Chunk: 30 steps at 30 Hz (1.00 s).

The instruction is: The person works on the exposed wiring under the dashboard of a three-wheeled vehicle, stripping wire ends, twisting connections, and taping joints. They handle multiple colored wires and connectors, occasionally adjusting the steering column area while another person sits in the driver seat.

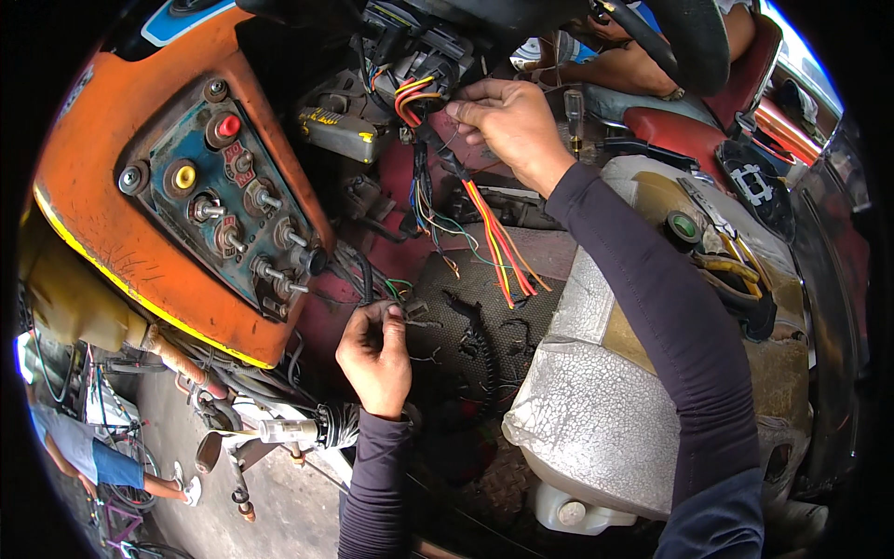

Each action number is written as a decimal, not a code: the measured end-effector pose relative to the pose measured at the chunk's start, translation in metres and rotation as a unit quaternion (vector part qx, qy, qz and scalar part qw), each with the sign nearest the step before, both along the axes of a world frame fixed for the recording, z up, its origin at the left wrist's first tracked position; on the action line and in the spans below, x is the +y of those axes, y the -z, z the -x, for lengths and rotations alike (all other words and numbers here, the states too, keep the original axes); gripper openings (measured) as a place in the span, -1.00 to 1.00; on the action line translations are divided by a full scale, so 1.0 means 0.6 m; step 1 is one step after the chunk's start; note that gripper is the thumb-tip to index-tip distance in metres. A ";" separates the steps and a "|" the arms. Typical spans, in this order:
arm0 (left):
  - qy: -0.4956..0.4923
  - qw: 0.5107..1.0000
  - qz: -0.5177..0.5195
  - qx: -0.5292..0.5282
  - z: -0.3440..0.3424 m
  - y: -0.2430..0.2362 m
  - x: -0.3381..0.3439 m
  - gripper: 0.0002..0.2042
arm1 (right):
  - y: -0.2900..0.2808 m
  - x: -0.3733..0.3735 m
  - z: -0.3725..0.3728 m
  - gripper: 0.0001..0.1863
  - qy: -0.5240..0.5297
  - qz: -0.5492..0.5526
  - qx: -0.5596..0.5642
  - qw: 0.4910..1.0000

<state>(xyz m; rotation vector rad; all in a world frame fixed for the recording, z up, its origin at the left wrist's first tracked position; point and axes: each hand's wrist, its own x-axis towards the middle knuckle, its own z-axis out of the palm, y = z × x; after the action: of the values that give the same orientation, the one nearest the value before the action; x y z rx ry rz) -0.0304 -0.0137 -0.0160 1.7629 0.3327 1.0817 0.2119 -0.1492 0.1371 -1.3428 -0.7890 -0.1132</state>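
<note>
Two hands are near the bundle of red, yellow and orange wires (488,219). It should be light and flexible, a little stiffer at its black wrapping (442,154), where it is better to take hold (the thin ends look fragile). Its upper part lies just left of the right hand (512,126), whose fingers are nearly together; the left hand (375,349) pinches beside a black cable (366,278). What exactly each clamps, I cannot tell.

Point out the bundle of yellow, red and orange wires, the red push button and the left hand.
Wire bundle (482,212), head view: its unwrapped lower stretch.
Red push button (229,126), head view: its red cap.
Left hand (374,361), head view: middle of the hand.
</note>
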 end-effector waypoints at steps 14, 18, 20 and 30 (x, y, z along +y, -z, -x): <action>-0.014 1.000 -0.005 0.005 0.005 -0.002 0.006 -0.89 | 0.004 0.012 0.002 -0.75 -0.015 -0.029 0.034 0.999; -0.015 0.999 0.031 0.016 0.005 -0.003 0.008 -0.88 | 0.007 0.018 0.004 -0.77 -0.004 -0.037 0.025 0.999; -0.005 0.999 0.033 0.003 0.005 -0.002 0.010 -0.88 | 0.008 0.019 0.005 -0.78 -0.007 -0.049 0.025 0.998; -0.032 0.997 -0.014 0.075 0.009 0.009 0.053 -0.69 | -0.029 -0.042 -0.020 -0.46 0.128 0.177 -0.196 0.956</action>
<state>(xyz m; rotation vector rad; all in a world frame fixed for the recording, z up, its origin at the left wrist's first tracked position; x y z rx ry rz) -0.0357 0.0181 -0.0217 1.8739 0.4709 1.0042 0.2241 -0.1743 0.1547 -1.7935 -0.9953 -0.4727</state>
